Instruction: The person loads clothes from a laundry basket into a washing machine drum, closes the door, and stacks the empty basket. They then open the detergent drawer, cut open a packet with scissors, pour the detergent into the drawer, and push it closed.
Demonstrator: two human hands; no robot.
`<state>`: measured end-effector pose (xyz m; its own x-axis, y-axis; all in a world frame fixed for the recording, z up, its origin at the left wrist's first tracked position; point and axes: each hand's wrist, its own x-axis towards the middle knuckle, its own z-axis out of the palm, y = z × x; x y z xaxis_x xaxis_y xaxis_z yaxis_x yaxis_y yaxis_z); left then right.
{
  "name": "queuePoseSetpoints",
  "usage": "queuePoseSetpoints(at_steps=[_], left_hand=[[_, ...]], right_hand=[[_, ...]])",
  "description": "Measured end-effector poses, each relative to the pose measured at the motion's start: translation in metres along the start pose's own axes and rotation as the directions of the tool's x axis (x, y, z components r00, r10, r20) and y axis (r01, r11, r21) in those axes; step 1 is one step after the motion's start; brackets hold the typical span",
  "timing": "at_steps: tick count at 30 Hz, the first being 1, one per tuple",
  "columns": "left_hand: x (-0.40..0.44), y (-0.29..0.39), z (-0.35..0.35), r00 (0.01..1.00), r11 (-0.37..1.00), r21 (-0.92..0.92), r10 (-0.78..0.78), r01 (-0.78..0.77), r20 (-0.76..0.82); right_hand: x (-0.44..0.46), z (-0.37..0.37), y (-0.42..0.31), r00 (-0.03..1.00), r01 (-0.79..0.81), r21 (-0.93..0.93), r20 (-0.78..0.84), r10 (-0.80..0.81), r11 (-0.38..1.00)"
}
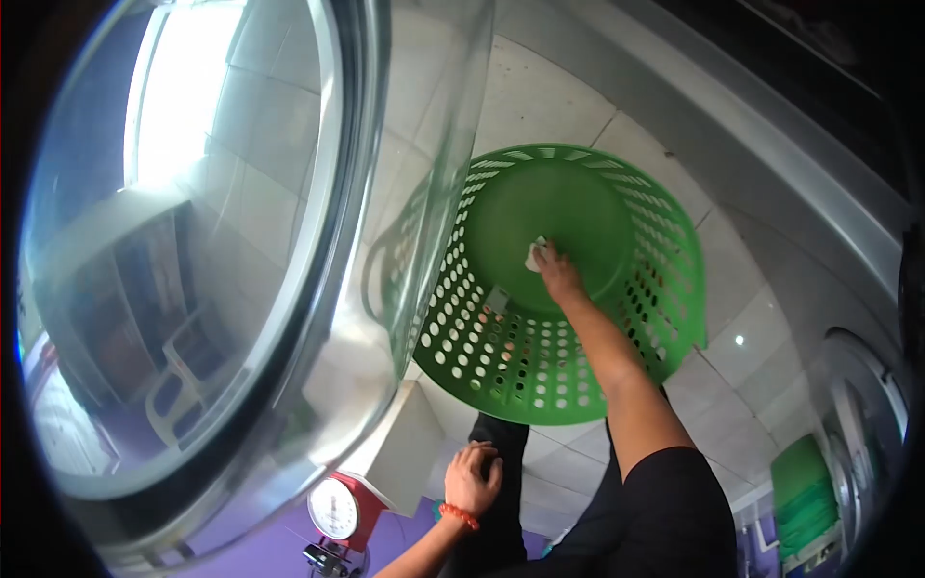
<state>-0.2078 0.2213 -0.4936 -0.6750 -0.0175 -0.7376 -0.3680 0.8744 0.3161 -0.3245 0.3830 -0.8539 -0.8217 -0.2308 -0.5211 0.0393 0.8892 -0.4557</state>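
Note:
A large green basket [682, 279] with round holes in its sides stands on the tiled floor. My right hand [557, 270] reaches down inside it, fingers closed on a small white item [536, 254] above the basket's bottom. A small greyish piece [497, 300] is at the basket's lower left side. My left hand [473, 478], with an orange bracelet at the wrist, rests by my dark-clothed leg, its fingers curled; whether anything is in them is hidden.
A round transparent machine door [342, 289] stands open on the left, overlapping the basket's edge. Below it are a red scale [358, 511] and a white box-like surface [409, 438]. Grey machine panels run along the upper right. A green item [806, 496] is at lower right.

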Motion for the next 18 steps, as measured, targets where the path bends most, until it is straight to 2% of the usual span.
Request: queuePoseSetpoints(at_steps=[2, 3, 4, 6, 7, 9, 10, 11, 12, 13, 14, 15, 16, 17, 18], left_hand=[[0.006, 0.003, -0.004, 0.999, 1.000, -0.014, -0.027, 0.027, 0.019], [0.007, 0.002, -0.004, 0.999, 0.999, -0.023, -0.031, 0.031, 0.020], [0.008, -0.001, -0.004, 0.999, 0.999, -0.017, -0.033, 0.033, 0.021], [0.004, -0.002, -0.005, 0.999, 0.999, -0.023, -0.041, 0.041, 0.017], [0.002, -0.002, -0.005, 0.999, 0.999, -0.037, -0.038, 0.038, 0.021], [-0.002, -0.008, -0.004, 0.997, 0.996, -0.069, -0.053, 0.056, 0.051], [-0.004, -0.008, -0.005, 0.997, 0.984, -0.161, -0.070, 0.073, 0.025], [-0.007, -0.012, -0.003, 0.996, 0.964, -0.251, -0.088, 0.085, 0.001], [-0.009, -0.029, 0.011, 0.996, 0.897, -0.441, -0.069, 0.034, -0.064], [-0.007, -0.022, 0.004, 0.995, 0.843, -0.534, -0.096, 0.062, -0.036], [0.000, -0.003, -0.009, 0.990, 0.744, -0.663, -0.134, 0.080, -0.032], [0.007, 0.010, -0.021, 0.996, 0.686, -0.728, -0.072, 0.010, -0.054], [0.014, 0.027, -0.035, 1.000, 0.559, -0.829, -0.024, -0.003, -0.020], [0.014, 0.061, -0.066, 0.997, 0.537, -0.841, 0.046, -0.073, -0.057], [0.014, 0.085, -0.091, 0.996, 0.501, -0.863, 0.087, -0.056, -0.014]], right_hand=[[0.012, 0.023, 0.007, 0.991, -0.088, -0.299, -0.125, 0.053, 0.950], [0.020, 0.027, 0.012, 0.997, -0.059, -0.207, -0.063, 0.047, 0.976], [0.023, 0.030, 0.014, 0.997, -0.060, -0.201, -0.062, 0.049, 0.978], [0.009, 0.011, 0.012, 0.989, 0.043, 0.177, -0.150, -0.016, 0.983], [-0.001, -0.007, 0.009, 0.989, 0.040, 0.164, -0.146, -0.016, 0.986], [-0.029, -0.055, -0.010, 0.995, 0.071, 0.467, -0.095, -0.030, 0.881], [-0.049, -0.085, -0.022, 0.996, 0.068, 0.453, -0.088, -0.032, 0.889], [-0.069, -0.117, -0.035, 0.997, 0.057, 0.589, -0.073, -0.017, 0.806], [-0.087, -0.151, -0.047, 0.998, 0.048, 0.708, -0.061, -0.008, 0.705], [-0.109, -0.182, -0.059, 0.998, 0.044, 0.695, -0.056, -0.008, 0.718], [-0.130, -0.213, -0.070, 0.999, -0.025, 0.869, 0.042, -0.023, 0.494], [-0.154, -0.240, -0.082, 0.989, -0.115, 0.966, 0.132, -0.061, 0.230], [-0.177, -0.267, -0.094, 0.990, -0.110, 0.962, 0.128, -0.055, 0.251], [-0.193, -0.293, -0.106, 0.976, -0.150, 0.984, 0.163, -0.147, 0.098], [-0.211, -0.318, -0.119, 0.951, -0.212, 0.975, 0.192, -0.240, -0.059]])
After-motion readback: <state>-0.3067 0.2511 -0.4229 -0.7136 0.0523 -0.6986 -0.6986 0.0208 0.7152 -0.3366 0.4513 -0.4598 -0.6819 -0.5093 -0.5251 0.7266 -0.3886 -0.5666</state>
